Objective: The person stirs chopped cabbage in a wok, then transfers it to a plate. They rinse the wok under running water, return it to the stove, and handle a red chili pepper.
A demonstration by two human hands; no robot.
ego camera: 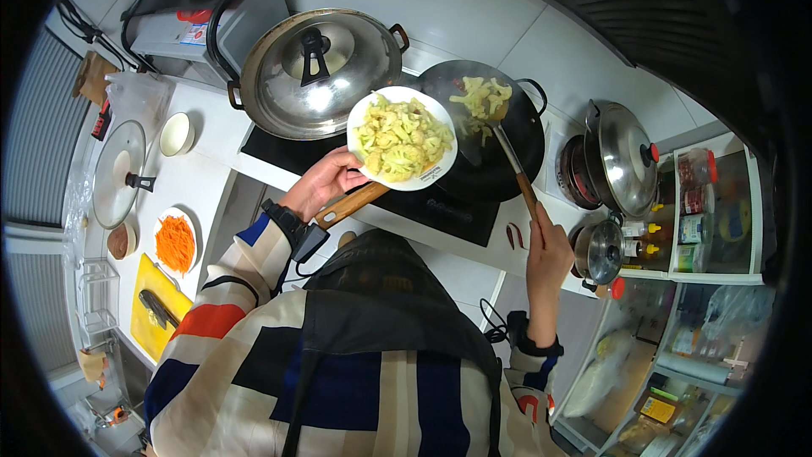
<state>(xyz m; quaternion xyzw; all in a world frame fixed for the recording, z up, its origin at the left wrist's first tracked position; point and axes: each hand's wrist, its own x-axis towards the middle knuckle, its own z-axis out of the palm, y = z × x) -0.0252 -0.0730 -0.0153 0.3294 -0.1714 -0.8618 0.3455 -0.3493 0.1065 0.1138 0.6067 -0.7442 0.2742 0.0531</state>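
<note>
My left hand (323, 183) grips the rim of a white plate (438, 179) heaped with cooked cauliflower florets (401, 139). The plate is held over the near left edge of a black wok (520, 165), above its wooden handle (352, 204). In my right hand (547, 247) is a spatula (517, 165) with a wooden handle and metal shaft. Its head is inside the wok, mostly hidden under more cauliflower (480, 98). Some florets lie lower on the wok's dark inner wall. Faint steam hangs over the wok.
Left of the wok stands a large lidded pan (355, 95). Lidded pots (618, 158) stand at the right beside a shelf of jars (698, 203). On the left counter are shredded carrot (174, 244), a yellow cutting board (149, 330) with a knife (158, 310), a bowl (177, 134) and a glass lid (117, 171).
</note>
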